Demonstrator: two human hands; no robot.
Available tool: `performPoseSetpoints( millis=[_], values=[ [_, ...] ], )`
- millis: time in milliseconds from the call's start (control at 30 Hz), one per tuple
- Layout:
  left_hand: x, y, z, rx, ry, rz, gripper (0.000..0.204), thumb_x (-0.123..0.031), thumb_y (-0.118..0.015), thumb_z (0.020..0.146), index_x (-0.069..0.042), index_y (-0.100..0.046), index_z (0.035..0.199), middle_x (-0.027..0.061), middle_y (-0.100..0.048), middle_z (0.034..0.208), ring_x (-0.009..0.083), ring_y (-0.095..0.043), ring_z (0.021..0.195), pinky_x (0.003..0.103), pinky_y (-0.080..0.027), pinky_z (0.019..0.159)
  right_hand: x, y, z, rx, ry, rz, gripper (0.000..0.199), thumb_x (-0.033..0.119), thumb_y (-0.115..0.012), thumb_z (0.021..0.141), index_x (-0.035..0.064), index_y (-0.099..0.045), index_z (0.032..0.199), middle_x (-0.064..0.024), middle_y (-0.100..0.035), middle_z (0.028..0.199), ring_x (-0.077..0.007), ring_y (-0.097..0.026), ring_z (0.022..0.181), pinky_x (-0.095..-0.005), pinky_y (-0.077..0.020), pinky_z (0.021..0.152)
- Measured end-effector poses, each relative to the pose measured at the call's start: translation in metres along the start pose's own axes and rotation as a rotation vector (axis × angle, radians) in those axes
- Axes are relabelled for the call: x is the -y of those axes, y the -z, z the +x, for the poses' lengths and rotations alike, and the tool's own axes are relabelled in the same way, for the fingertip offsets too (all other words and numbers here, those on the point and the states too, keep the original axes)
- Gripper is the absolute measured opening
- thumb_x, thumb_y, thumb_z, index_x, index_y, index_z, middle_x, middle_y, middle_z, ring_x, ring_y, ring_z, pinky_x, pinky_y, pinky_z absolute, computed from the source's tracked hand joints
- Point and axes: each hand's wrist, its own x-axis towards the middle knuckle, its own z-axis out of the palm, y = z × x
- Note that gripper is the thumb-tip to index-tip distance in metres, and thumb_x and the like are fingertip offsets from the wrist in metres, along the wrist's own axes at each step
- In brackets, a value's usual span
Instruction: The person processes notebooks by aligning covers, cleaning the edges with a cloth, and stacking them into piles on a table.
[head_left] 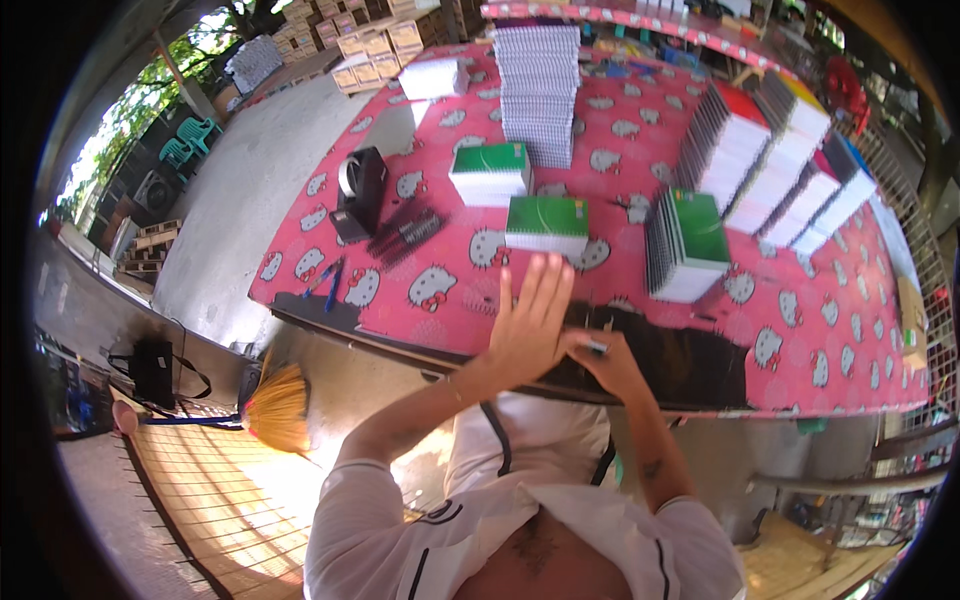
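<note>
My left hand (532,318) is raised over the table's near edge with its fingers stretched out, holding nothing. Close beside it, my right hand (610,366) has curled fingers and a small shiny thing (597,347) at them, too small to name. Just beyond my left fingertips lies a short stack of green-covered notebooks (547,222). Another green-topped stack (490,172) is behind it to the left. To the right stands a taller stack of green spiral notebooks (692,245).
A pink cloth with cartoon cats covers the table (430,330); its dark surface shows at the near edge. A black device (360,195), black spiral coils (408,235) and pens (333,285) lie left. A tall notebook stack (537,90) stands far; red-topped (725,150) and yellow-topped stacks (785,140) stand right.
</note>
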Motion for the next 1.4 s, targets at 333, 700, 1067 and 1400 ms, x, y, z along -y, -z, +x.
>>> performPoseSetpoints(
  millis=[333, 700, 1067, 1400],
  values=[
    [-0.005, -0.031, -0.034, 0.041, -0.134, -0.041, 0.089, -0.064, -0.046, 0.092, 0.007, -0.038, 0.145, 0.0291, -0.035, 0.152, 0.0437, -0.031, 0.144, 0.069, -0.018, 0.111, -0.011, -0.002, 0.005, -0.047, 0.035, -0.075, 0.033, 0.011, -0.069, 0.088, -0.0009, -0.068, 0.118, -0.0159, -0.074, 0.092, -0.0112, -0.065, 0.078, -0.0301, -0.0528, 0.073],
    [-0.026, -0.031, -0.044, -0.037, -0.112, -0.274, 0.07, -0.048, -0.049, 0.098, 0.002, -0.039, 0.146, 0.0221, -0.045, 0.148, 0.0374, -0.038, 0.142, 0.068, -0.008, 0.113, -0.017, -0.001, 0.008, -0.061, -0.014, -0.067, 0.033, 0.014, -0.071, 0.086, -0.0028, -0.068, 0.115, -0.0193, -0.071, 0.085, -0.0179, -0.068, 0.074, -0.0329, -0.0525, 0.07],
    [-0.008, -0.015, -0.001, -0.106, -0.085, -0.42, 0.014, -0.021, -0.067, 0.091, -0.012, -0.067, 0.102, -0.0023, -0.07, 0.103, 0.0196, -0.065, 0.109, 0.062, -0.008, 0.118, 0.033, 0.055, -0.017, -0.035, 0.059, -0.138, 0.016, 0.004, -0.072, 0.086, -0.0009, -0.073, 0.102, -0.0088, -0.072, 0.089, -0.0127, -0.068, 0.081, -0.027, -0.0529, 0.073],
    [-0.012, 0.003, 0.006, -0.034, -0.2, -0.441, 0.02, -0.015, -0.07, 0.086, -0.007, -0.066, 0.104, 0.0065, -0.065, 0.091, 0.0263, -0.06, 0.087, 0.043, -0.044, 0.083, 0.028, 0.034, -0.006, -0.267, 0.327, -0.404, 0.015, 0.002, -0.072, 0.07, 0.0019, -0.058, 0.075, -0.0068, -0.058, 0.068, -0.0201, -0.06, 0.06, -0.0339, -0.046, 0.056]
  ],
)
